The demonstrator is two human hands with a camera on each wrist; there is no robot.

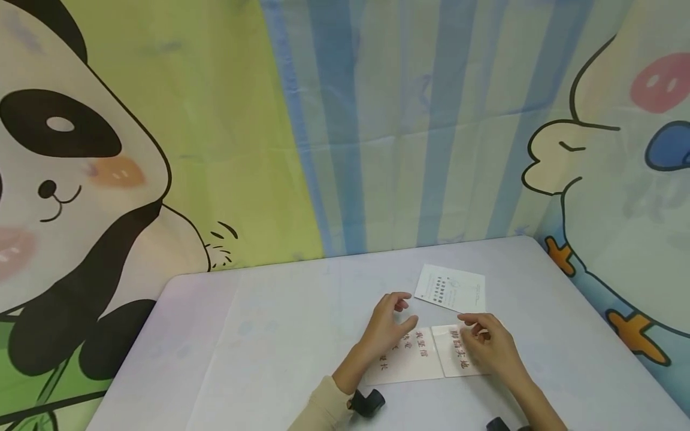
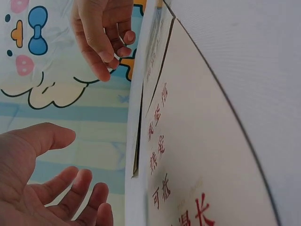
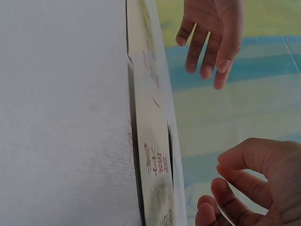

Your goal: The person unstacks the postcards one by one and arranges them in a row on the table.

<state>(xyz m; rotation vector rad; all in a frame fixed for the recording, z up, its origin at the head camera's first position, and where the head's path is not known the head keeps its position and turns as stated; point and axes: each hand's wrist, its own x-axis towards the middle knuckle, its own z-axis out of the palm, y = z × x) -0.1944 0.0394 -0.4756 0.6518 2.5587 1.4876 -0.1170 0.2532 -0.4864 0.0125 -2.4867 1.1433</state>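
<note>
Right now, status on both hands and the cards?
Left hand open, above white red-lettered card. Right hand loosely curled over adjoining smaller card, holding nothing. White printed leaflet lies apart behind. Nothing obstructing.

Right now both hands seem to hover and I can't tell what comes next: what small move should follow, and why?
Probably lower the right hand onto the right card. It hangs just above it, holding nothing; the left hand is open over the left card beside it.

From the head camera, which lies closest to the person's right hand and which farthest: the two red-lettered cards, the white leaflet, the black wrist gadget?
From the right hand:
1. Right red-lettered white card, under its fingers.
2. Left red-lettered white card, just to the left.
3. White printed leaflet, behind, and black device on the left wrist, near edge: too close to call.
</note>
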